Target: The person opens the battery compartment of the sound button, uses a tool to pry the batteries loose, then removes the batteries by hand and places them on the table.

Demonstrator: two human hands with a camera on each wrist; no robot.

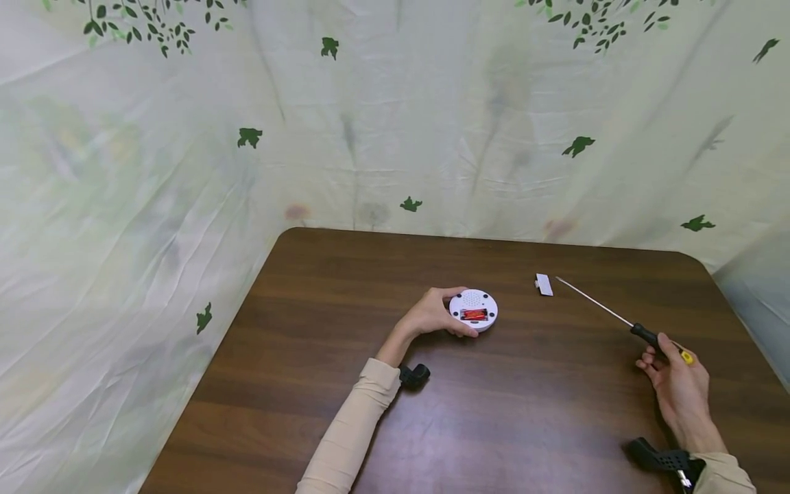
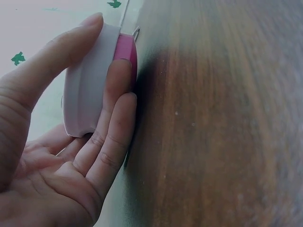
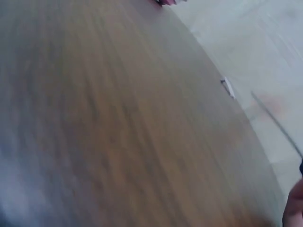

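Observation:
My left hand (image 1: 437,314) grips a round white device (image 1: 474,300) by its left side, thumb on one edge and fingers around the other. Its underside faces up, with small speaker holes and an uncovered battery compartment holding red batteries (image 1: 474,315). In the left wrist view the white device (image 2: 90,85) stands edge-on, showing a pink part (image 2: 125,49) close over the wood. Over the table's right side, my right hand (image 1: 679,384) holds a screwdriver (image 1: 645,335) by its black and yellow handle, the long shaft pointing up and left. Only a bit of that hand (image 3: 294,208) enters the right wrist view.
A small white battery cover (image 1: 544,285) lies on the brown wooden table (image 1: 345,295), between the device and the screwdriver's tip. Behind the table's far edge hangs a pale curtain (image 1: 432,137) with green leaf prints. Black wrist mounts (image 1: 415,376) sit on both forearms.

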